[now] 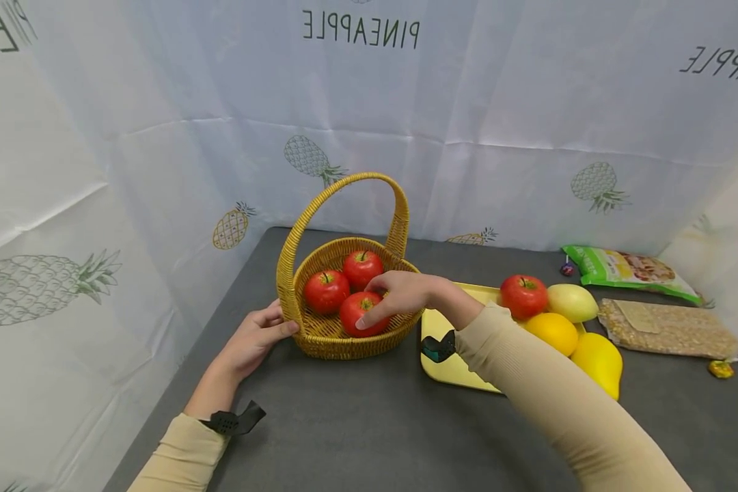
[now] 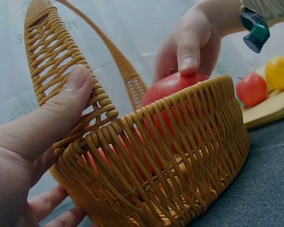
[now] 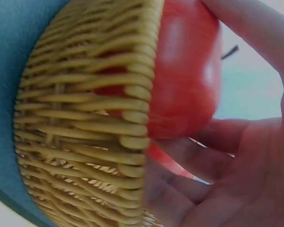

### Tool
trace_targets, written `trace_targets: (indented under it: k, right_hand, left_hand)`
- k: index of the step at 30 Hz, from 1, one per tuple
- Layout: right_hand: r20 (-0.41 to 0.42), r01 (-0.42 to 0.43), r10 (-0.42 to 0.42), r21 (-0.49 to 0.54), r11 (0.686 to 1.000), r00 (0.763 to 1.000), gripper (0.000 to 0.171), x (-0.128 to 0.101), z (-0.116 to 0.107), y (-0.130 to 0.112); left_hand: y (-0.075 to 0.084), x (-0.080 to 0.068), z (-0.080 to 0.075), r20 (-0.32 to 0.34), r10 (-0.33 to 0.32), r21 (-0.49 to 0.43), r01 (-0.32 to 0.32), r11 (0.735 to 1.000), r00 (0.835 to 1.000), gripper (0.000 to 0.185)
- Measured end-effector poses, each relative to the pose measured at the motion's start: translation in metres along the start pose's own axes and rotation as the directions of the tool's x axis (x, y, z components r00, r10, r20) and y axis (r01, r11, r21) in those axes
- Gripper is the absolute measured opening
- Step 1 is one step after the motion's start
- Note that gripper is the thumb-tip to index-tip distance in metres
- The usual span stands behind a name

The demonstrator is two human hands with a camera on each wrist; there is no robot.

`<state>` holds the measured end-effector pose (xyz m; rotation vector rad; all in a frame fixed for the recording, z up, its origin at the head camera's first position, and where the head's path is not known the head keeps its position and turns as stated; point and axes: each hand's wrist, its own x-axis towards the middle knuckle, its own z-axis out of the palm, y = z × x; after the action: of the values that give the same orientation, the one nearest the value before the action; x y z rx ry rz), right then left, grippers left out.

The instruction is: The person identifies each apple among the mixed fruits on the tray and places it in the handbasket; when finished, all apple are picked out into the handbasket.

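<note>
A yellow wicker basket [image 1: 344,348] with a tall arched handle stands on the dark table. My left hand [image 1: 260,339] grips its left side, the thumb [image 2: 78,87] over the base of the handle and the fingers under the rim. My right hand [image 1: 400,295] reaches in from the right and holds a red apple [image 1: 359,321] between thumb and fingers. In the right wrist view this apple [image 3: 187,71] shows partly above the basket rim, its stem free of the palm. Behind it in the basket lie two more red apples, one left [image 1: 326,292] and one farther back [image 1: 364,268].
Right of the basket a yellow tray [image 1: 455,372] lies partly under my right forearm. On it are a red apple [image 1: 523,297], a pale green fruit [image 1: 572,303], an orange [image 1: 552,333] and a yellow mango [image 1: 598,362]. Packets [image 1: 670,328] and wrapped candy [image 1: 721,369] lie farther right.
</note>
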<state>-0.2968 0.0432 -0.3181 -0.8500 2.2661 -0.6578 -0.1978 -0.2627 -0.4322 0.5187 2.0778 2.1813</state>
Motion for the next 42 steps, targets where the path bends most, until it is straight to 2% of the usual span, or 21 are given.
trace_targets:
  k: [7,21,28,36,42]
  right_hand:
    - [0.077,-0.002,0.005,-0.031,1.000,0.997,0.070,0.010,-0.002,-0.004]
    - [0.077,0.003,0.004,-0.097,0.995,0.997,0.067,0.026,0.008,-0.016]
    - [0.081,0.041,-0.033,-0.102,0.994,0.996,0.055,0.030,0.009,-0.021]
    - [0.032,0.032,-0.030,-0.054,0.998,0.999,0.073,0.018,0.011,-0.018]
    - [-0.048,0.055,-0.055,-0.010,0.998,0.997,0.075,0.007,0.016,-0.013]
  left_hand:
    - [-0.001,0.000,0.001,-0.010,0.000,0.007,0.000,1.000,1.000,0.032]
    - [0.001,0.003,0.003,-0.018,-0.001,0.023,0.001,1.000,1.000,0.039]
    - [0.002,-0.001,0.002,-0.036,-0.017,0.017,0.018,1.000,0.999,0.033]
    - [0.003,-0.001,0.003,-0.040,-0.026,0.031,0.027,0.999,0.999,0.037]
    - [0.004,-0.001,0.004,-0.052,-0.032,0.037,0.034,0.999,0.998,0.037]
